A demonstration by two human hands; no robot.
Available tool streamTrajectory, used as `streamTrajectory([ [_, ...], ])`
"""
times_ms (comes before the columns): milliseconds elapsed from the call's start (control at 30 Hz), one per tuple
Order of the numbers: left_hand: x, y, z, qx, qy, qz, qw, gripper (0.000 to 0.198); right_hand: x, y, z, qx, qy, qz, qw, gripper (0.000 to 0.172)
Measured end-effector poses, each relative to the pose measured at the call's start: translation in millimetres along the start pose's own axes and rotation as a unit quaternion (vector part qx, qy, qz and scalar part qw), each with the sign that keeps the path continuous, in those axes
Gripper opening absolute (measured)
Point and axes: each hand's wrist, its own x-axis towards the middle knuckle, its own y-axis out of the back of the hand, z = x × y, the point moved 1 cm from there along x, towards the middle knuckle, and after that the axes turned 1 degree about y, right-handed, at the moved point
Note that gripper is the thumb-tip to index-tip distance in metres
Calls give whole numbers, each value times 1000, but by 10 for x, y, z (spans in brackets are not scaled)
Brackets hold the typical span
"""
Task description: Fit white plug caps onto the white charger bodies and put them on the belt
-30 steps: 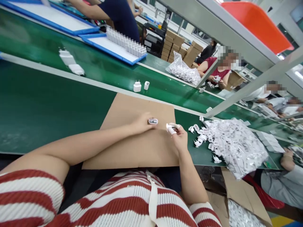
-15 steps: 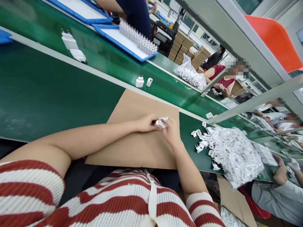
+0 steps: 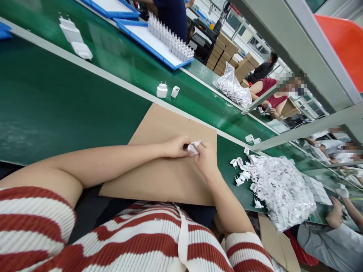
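Observation:
Above a sheet of brown cardboard [image 3: 170, 177], both hands meet around a small white charger housing [image 3: 192, 149]. My left hand [image 3: 177, 146] pinches its left end with thumb and fingers. On its other side, my right hand [image 3: 205, 156] is closed on it, with white coverings on some fingertips. My fingers hide much of the housing. Right of the cardboard lie several loose white plug pieces [image 3: 239, 177], beside a clear plastic bag [image 3: 283, 189] full of similar pieces.
Beyond a pale rail, a green conveyor belt [image 3: 119, 68] carries a white plug charger [image 3: 162, 90] and a smaller white piece [image 3: 175, 91]. A blue-edged tray [image 3: 153, 45] holds rows of white chargers. A metal post [image 3: 306, 122] crosses at right. Several people sit nearby.
The white pieces on the belt have shifted left, and another shows beside the post. My view has tilted slightly. Both hands stay together on the housing, which has turned a little.

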Motion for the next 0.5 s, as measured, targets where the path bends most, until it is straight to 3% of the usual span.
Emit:
streamTrajectory([
  [200, -18, 5, 39, 11, -1, 8, 1000, 33, 57, -1, -29, 4, -43, -12, 999, 28],
  [500, -59, -48, 84, 85, 3, 44, 995, 38, 0, -4, -14, 32, -77, 38, 996, 24],
])
